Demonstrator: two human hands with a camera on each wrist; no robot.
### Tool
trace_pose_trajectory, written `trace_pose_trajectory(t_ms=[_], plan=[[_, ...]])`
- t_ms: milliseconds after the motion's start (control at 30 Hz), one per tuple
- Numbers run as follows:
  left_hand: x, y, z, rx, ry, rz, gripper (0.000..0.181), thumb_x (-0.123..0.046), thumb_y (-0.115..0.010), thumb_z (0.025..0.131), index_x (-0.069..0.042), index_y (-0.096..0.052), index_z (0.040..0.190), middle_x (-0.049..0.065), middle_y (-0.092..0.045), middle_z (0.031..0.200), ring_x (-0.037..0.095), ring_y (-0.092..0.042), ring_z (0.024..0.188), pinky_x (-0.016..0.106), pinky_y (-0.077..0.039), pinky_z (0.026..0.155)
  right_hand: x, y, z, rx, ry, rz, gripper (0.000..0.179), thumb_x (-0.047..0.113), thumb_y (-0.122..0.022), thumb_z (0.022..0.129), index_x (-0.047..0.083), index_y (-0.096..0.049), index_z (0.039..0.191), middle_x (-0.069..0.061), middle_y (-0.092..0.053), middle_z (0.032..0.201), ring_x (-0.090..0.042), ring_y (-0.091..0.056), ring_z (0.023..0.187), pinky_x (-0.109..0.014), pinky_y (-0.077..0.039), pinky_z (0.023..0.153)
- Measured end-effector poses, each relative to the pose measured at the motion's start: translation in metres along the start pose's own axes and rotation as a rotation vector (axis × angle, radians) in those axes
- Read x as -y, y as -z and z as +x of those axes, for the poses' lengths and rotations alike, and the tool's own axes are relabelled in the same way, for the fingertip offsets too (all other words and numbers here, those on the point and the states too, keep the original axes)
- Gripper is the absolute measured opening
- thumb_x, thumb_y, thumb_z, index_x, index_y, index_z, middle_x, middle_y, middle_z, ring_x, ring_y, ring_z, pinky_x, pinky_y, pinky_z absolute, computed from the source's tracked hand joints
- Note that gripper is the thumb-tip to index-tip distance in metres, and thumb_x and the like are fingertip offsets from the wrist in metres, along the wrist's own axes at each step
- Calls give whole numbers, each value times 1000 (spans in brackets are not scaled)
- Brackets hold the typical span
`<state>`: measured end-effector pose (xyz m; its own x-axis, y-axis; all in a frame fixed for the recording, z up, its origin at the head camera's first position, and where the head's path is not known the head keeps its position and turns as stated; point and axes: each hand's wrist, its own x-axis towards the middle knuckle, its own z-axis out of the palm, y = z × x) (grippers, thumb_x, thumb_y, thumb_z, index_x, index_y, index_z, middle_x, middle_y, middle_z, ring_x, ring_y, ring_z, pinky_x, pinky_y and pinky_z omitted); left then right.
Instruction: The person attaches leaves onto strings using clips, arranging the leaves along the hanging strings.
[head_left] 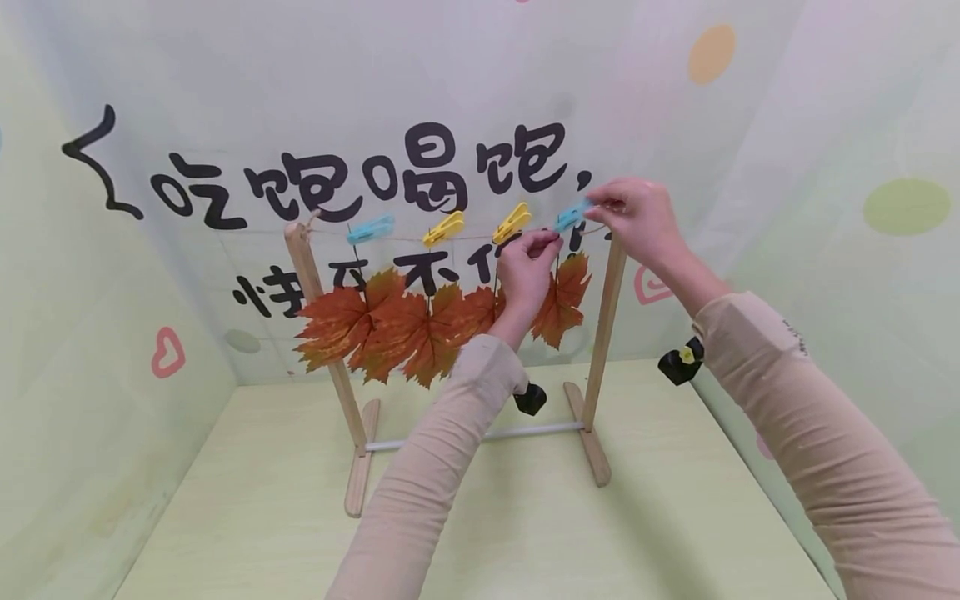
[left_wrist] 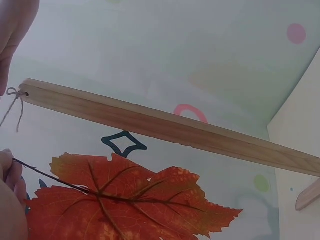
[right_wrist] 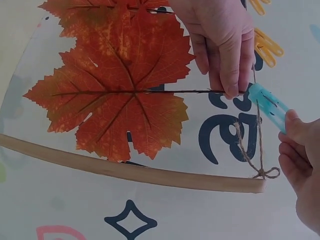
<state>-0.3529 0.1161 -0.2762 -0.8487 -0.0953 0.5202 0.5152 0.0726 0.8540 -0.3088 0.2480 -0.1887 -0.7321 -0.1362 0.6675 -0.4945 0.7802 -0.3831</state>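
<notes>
My right hand (head_left: 636,218) pinches the tail of a blue clothespin (right_wrist: 269,107), whose nose sits at the twine (right_wrist: 259,131) near its right knot. With thumb and fingers my left hand (head_left: 529,271) pinches the dark stem (right_wrist: 185,91) of an orange-red maple leaf (right_wrist: 122,92), just below that clothespin. The leaf's blade hangs down beside the left hand in the head view. Further left along the twine, two yellow clothespins (head_left: 444,228) and another blue clothespin (head_left: 371,230) hold more maple leaves (head_left: 337,323), one partly hidden behind the left hand.
A wooden frame with a left post (head_left: 318,333), a right post (head_left: 606,333) and flat feet (head_left: 588,446) stands on the pale table (head_left: 525,525). A white rod (head_left: 534,431) joins the feet. Behind is a printed backdrop (head_left: 300,75) with black lettering.
</notes>
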Motion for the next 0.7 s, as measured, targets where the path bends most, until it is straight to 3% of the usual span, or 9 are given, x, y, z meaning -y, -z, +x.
trace_pose_trajectory(t_ms=[333,533,700], plan=[[2,2,2,11,3,-1,17,-17,-68,81,-7,-71,94,3,-69,89,8,-63,76,14,-50,70,1,3,0,105,-90,31,31,8,-65,83,-3,-62,112,-18,-63,106,-28,-63,90,-20,-51,72],[2,3,1,25,10,-5,17,-17,-68,81,-7,-70,95,3,-69,89,8,-63,75,14,-50,69,-2,0,0,104,-114,90,34,9,-64,84,-4,-59,115,-17,-61,110,-27,-64,92,-13,-49,66],[1,5,0,36,3,10,17,-19,-68,81,-8,-71,94,2,-69,90,7,-64,76,15,-50,69,-2,0,-2,87,-133,128,36,8,-64,84,-4,-58,117,-18,-60,113,-29,-63,92,-15,-50,67]])
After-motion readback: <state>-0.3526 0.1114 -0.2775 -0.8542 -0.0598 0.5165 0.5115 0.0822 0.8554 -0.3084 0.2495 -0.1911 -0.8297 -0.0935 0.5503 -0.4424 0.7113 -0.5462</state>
